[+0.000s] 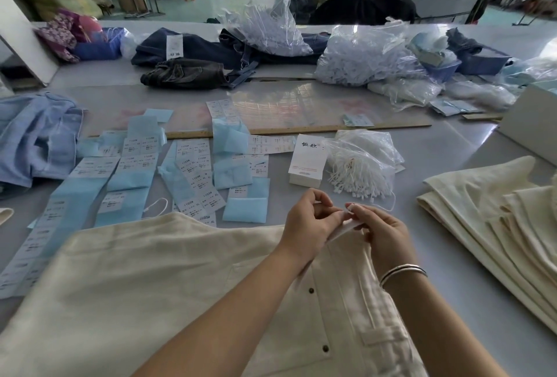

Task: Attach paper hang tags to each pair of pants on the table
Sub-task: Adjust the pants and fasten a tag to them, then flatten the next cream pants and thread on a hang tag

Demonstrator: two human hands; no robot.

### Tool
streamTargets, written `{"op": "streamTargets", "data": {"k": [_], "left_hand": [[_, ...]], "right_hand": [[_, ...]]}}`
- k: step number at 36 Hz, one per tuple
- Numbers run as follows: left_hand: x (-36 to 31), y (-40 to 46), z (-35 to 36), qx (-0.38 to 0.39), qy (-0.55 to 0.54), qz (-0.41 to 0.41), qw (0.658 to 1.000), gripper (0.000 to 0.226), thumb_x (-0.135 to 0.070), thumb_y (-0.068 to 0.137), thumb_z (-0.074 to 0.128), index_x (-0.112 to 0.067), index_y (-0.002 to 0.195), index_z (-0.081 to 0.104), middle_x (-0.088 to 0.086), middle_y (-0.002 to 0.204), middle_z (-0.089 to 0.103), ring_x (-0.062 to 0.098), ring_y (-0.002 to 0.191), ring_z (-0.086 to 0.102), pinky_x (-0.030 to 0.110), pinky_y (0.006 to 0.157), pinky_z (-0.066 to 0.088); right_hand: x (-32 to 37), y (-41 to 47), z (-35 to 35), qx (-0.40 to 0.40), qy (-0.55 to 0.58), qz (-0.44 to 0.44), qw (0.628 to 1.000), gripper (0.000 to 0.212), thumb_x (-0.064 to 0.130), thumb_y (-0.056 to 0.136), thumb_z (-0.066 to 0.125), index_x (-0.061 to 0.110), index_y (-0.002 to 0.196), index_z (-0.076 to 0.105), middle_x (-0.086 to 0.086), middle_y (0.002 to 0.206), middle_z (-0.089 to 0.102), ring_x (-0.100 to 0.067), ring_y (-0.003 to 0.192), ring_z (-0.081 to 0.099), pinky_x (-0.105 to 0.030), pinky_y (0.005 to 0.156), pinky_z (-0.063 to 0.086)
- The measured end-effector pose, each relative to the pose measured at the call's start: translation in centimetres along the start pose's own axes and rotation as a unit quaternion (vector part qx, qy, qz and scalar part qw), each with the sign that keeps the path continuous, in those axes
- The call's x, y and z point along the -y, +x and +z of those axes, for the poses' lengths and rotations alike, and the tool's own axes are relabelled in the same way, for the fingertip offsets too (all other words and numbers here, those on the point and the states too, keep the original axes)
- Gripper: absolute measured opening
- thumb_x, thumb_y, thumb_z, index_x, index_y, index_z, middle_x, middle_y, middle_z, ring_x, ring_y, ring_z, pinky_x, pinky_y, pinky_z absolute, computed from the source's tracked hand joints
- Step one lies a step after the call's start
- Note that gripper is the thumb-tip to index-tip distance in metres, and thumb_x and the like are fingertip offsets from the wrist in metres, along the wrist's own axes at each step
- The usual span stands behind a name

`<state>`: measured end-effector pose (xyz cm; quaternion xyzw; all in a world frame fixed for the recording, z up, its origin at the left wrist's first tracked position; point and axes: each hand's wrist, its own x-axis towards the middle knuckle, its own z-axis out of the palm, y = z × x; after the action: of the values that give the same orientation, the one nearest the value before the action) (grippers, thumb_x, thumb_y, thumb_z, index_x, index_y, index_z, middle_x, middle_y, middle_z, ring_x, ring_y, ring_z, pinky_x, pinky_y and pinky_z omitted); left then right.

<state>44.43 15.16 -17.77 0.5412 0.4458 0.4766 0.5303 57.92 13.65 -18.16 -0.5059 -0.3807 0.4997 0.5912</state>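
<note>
A cream pair of pants [144,280] lies flat in front of me, waistband and snap buttons toward the right. Above its top edge my left hand [310,220] and my right hand [379,232] meet, both pinching a white paper hang tag [343,230] with a thin white string at its tip. A stack of white hang tags [307,161] stands just beyond my hands. Beside it lies a bundle of white string fasteners [358,174] spilling from a clear bag.
Folded cream pants [488,220] are piled at the right. Blue-backed size sticker sheets [168,174] cover the table's middle left, behind them a wooden ruler [301,130]. Light blue clothing [36,138] sits far left; dark jeans [187,72] and plastic bags [367,60] at the back.
</note>
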Motion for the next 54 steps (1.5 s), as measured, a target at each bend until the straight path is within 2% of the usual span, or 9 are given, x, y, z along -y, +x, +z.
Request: {"op": "streamTargets", "data": {"k": [19,30,36,41,44,48,50,52,54], "left_hand": [[0.5,0.0,-0.2,-0.023,-0.001,-0.036,0.999,0.025,-0.012,0.083,0.074,-0.019,0.086,0.05,0.002,0.075,0.068,0.006,0.067,0.066,0.018,0.064,0.053],[0.4,-0.3,0.3,-0.01,0.052,-0.152,0.987,0.019,-0.016,0.092,0.061,-0.022,0.101,0.046,0.013,0.105,0.068,0.024,0.098,0.067,0.043,0.092,0.053],[-1.1,-1.5,-2.5,0.01,0.145,-0.036,0.989,0.018,-0.014,0.096,0.055,-0.029,0.086,0.055,-0.002,0.093,0.072,0.009,0.078,0.071,0.031,0.073,0.059],[-0.5,-5.1,-11.8,-0.133,0.344,0.007,0.929,0.011,-0.012,0.088,0.062,-0.021,0.095,0.065,0.001,0.095,0.07,0.017,0.088,0.065,0.022,0.075,0.047],[0.6,-9.0,-19.4,-0.219,0.531,-0.121,0.809,0.034,-0.024,0.088,0.063,-0.016,0.121,0.057,0.008,0.128,0.056,0.03,0.115,0.053,0.038,0.09,0.042],[1.8,-16.7,-27.8,-0.369,0.514,-0.277,0.723,0.058,-0.028,0.082,0.07,-0.004,0.13,0.049,0.026,0.135,0.042,0.044,0.121,0.042,0.052,0.097,0.037],[2.0,-19.9,-30.5,-0.391,0.466,-0.348,0.713,0.059,-0.032,0.085,0.066,-0.001,0.13,0.046,0.029,0.132,0.044,0.045,0.121,0.043,0.05,0.098,0.037],[1.5,-21.7,-31.8,-0.371,0.395,-0.378,0.751,0.054,-0.038,0.085,0.063,-0.002,0.123,0.051,0.027,0.127,0.052,0.041,0.117,0.049,0.045,0.094,0.04],[0.2,-22.4,-31.4,-0.339,0.301,-0.354,0.818,0.044,-0.044,0.068,0.063,-0.008,0.093,0.06,0.019,0.107,0.064,0.032,0.097,0.059,0.038,0.079,0.043]], "right_hand": [[-0.2,-0.5,0.7,-0.004,-0.042,-0.037,0.998,0.024,0.0,0.084,0.064,0.016,0.07,0.074,0.001,0.064,0.071,-0.003,0.059,0.061,-0.011,0.058,0.047],[-2.5,-1.1,0.3,-0.068,-0.356,-0.204,0.909,0.019,0.009,0.083,0.068,0.025,0.075,0.069,0.023,0.063,0.06,0.007,0.065,0.056,-0.008,0.058,0.038],[-3.0,-0.6,-1.0,-0.132,-0.179,-0.086,0.971,0.011,0.008,0.088,0.063,0.015,0.082,0.068,0.004,0.075,0.067,-0.011,0.067,0.056,-0.015,0.06,0.045],[-2.1,-0.8,-2.7,-0.213,-0.106,-0.052,0.97,0.028,-0.003,0.088,0.056,0.007,0.115,0.059,-0.006,0.101,0.061,-0.003,0.076,0.058,0.002,0.061,0.04],[-1.6,-2.2,-1.8,-0.243,-0.131,-0.083,0.958,0.032,-0.002,0.088,0.052,0.023,0.106,0.06,-0.003,0.107,0.059,-0.009,0.084,0.054,0.003,0.063,0.037],[-1.0,-5.2,2.2,-0.17,-0.165,-0.153,0.959,0.035,0.0,0.086,0.052,0.032,0.091,0.066,-0.005,0.089,0.058,0.008,0.068,0.056,0.0,0.053,0.037],[-0.8,-6.8,4.9,-0.087,-0.19,-0.185,0.96,0.046,-0.003,0.083,0.055,0.041,0.083,0.066,-0.005,0.091,0.057,-0.003,0.077,0.057,-0.01,0.067,0.043],[-0.9,-8.4,7.7,-0.011,-0.221,-0.228,0.948,0.058,-0.017,0.079,0.056,0.04,0.074,0.065,-0.003,0.089,0.059,-0.016,0.084,0.057,-0.028,0.081,0.045],[-1.0,-10.2,10.7,0.061,-0.256,-0.277,0.924,0.055,-0.024,0.074,0.058,0.03,0.075,0.064,0.002,0.087,0.06,-0.007,0.087,0.057,-0.023,0.084,0.045]]}}
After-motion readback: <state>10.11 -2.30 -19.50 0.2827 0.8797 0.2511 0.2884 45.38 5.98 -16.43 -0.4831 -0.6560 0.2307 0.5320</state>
